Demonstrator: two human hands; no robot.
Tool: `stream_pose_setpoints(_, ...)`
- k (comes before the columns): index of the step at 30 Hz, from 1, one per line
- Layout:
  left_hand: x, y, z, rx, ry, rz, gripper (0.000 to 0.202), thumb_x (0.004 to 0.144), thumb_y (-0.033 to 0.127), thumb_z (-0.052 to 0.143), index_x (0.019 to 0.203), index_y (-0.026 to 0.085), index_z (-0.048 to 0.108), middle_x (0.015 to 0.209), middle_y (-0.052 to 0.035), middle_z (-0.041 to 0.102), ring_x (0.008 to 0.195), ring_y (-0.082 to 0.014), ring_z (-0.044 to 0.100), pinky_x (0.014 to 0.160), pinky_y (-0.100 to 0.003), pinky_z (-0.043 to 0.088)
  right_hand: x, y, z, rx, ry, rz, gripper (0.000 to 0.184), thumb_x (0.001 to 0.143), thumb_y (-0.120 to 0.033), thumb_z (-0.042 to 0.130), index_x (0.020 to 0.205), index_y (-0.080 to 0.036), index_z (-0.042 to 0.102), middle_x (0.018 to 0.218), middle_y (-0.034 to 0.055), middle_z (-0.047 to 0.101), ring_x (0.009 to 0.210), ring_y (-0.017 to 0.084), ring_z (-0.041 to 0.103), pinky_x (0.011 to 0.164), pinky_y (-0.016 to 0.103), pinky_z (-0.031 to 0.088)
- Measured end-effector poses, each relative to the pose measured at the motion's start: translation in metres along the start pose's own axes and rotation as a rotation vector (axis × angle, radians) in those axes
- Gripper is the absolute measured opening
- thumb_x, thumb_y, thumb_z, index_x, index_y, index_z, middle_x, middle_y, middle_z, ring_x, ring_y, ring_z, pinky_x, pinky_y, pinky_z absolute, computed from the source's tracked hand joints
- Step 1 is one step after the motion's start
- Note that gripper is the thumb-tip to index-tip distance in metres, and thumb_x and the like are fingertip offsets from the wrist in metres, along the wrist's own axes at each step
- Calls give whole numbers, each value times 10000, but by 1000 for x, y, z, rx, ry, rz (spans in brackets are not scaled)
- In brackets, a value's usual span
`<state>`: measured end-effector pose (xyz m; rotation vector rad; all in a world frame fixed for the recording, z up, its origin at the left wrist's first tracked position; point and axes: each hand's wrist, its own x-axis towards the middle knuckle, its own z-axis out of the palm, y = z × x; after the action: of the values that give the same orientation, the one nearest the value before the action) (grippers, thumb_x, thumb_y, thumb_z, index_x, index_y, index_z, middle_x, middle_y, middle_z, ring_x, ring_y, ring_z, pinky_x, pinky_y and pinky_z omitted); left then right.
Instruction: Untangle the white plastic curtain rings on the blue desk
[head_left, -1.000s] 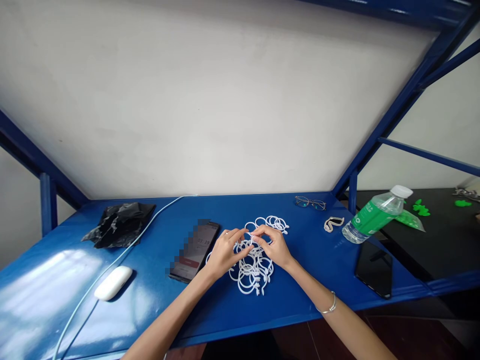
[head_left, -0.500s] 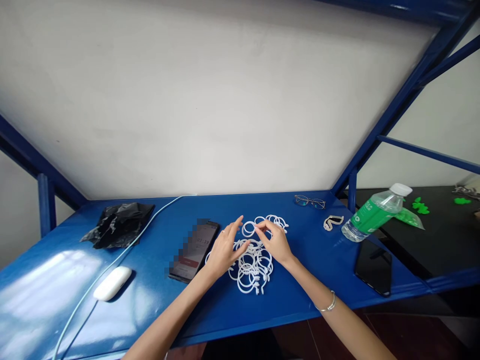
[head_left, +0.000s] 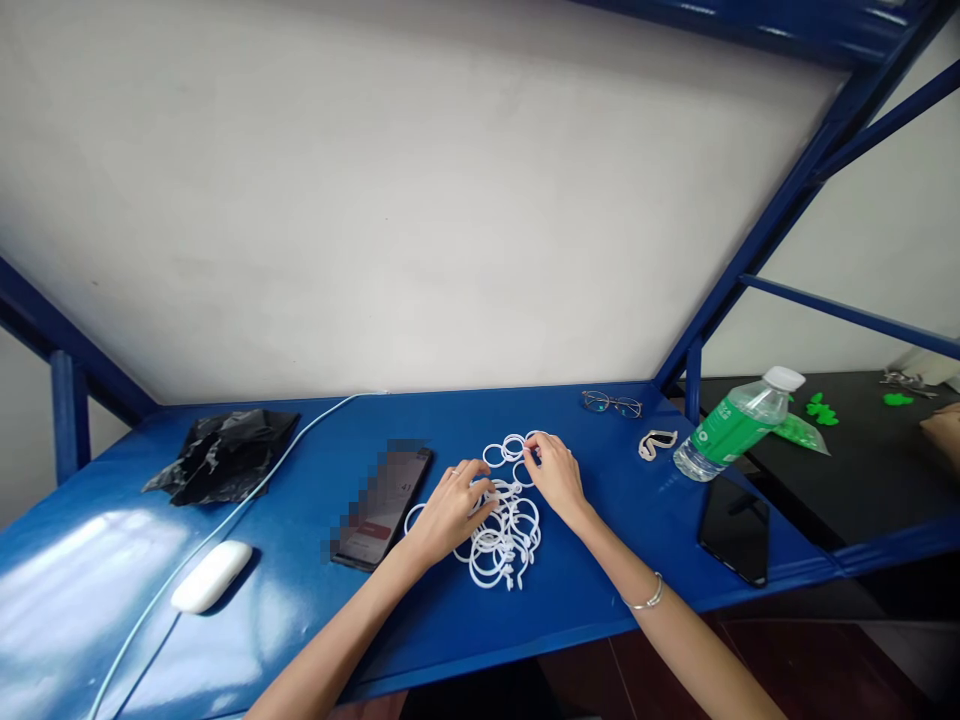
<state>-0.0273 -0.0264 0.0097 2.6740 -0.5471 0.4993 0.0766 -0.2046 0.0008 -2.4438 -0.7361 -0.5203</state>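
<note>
White plastic rings with small clips, like curtain rings, lie in a tangled pile on the blue table. My left hand rests over the pile's left side, fingers apart and curved, with nothing visibly gripped. At the far end of the pile, my right hand has thumb and fingertips closed on a white curtain ring, partly hidden by the hand. A few separate rings lie just left of those fingertips.
Left of the pile lie a lit phone, a white mouse, a pale cable and a black plastic bag. Glasses, a white strap-like item, a water bottle and a dark phone are to the right.
My left hand has lowered toward the pile and its fingers have curled. My right hand has shifted slightly over the rings at the far end. The view has moved a little.
</note>
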Motion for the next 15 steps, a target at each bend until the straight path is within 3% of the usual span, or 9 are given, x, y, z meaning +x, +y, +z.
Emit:
stream_pose_setpoints(4,0,0,0,-13,-10,4,138,916,250,450,880,192,571,1059,-86,573,943,-232,565,739,-366,463,1,0,0,41,31,-60,104,835,-135,497,846,-216,561,852,48,645,808,225,566,666,315,428)
stream_pose_setpoints(8,2,0,-4,-120,67,-23,178,937,267,416,876,190,565,983,-73,600,877,-200,579,746,-337,460,3,-9,-7,207,14,-135,138,835,-123,488,894,-216,572,891,54,633,866,230,556,769,358,445)
stream_pose_setpoints(15,6,-3,-13,-480,217,-262,246,918,364,457,826,179,589,766,-33,635,708,-154,611,642,-243,475,0,-21,-14,526,-119,-216,253,835,-79,431,1002,-208,572,946,52,628,875,184,597,787,318,485)
